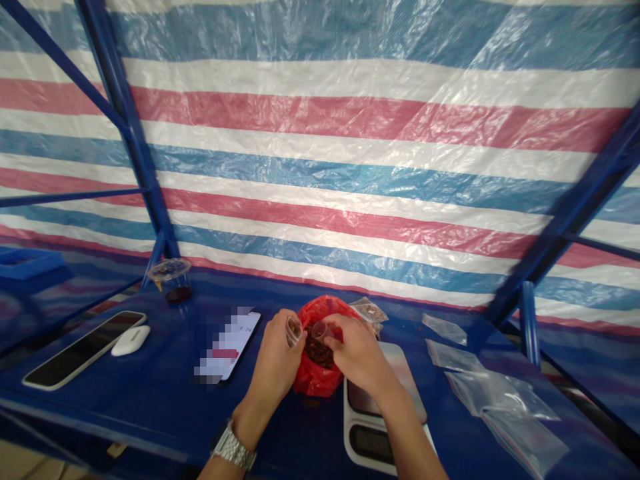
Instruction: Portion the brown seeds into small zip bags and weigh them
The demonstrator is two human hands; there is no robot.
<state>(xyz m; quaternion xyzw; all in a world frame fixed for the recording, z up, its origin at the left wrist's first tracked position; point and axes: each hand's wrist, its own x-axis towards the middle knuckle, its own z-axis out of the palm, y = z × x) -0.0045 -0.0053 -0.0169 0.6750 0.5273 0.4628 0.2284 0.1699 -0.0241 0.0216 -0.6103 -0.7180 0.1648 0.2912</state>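
Your left hand (279,350) is gripping a clear cup (293,328) at the red bag's (316,385) left edge, while your right hand (359,352) is pinching a second cup (320,331) over its mouth, probably keeping spills inside.

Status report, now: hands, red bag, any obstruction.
Left hand holds small clear container. Right hand holds second container at open red bag. Dark pieces visible inside. Right forearm partly covers scale.

Single head-worn view, facing forward and down over table (160,413) toward striped sheet (325,167); left hand (279,352), right hand (359,350) near.
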